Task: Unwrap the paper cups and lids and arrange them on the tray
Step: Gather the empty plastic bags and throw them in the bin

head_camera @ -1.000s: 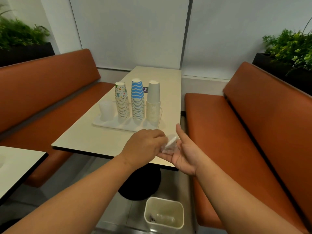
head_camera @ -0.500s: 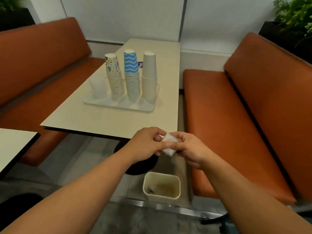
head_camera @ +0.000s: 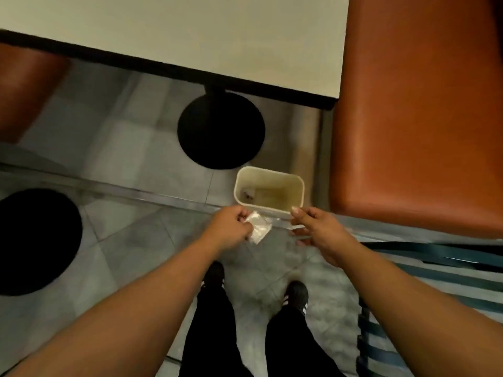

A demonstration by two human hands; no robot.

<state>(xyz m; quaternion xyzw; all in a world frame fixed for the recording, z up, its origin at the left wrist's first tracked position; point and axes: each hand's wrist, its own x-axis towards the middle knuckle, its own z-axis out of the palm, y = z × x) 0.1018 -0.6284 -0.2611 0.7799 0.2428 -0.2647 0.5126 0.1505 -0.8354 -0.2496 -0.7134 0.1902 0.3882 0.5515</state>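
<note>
Fingers (head_camera: 241, 223) of left hand (head_camera: 231, 229) pinching crumpled plastic wrapper (head_camera: 258, 231) just short of bin (head_camera: 296, 183), right hand (head_camera: 318, 229) loosely curled, empty; feeling light, limp, probably slippery, best gripping bunched.

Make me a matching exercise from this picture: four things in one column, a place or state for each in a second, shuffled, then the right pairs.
Things
1. crumpled plastic wrapper
2. waste bin
3. table base
4. bench seat

Places or states
A. orange, along the right side of the table
B. pinched in the left hand
C. black and round, on the floor under the table
D. open-topped, on the floor just ahead of both hands

Pairs: 1-B, 2-D, 3-C, 4-A

The right hand grips no part of the wrapper; its fingers are loosely curled.
</note>
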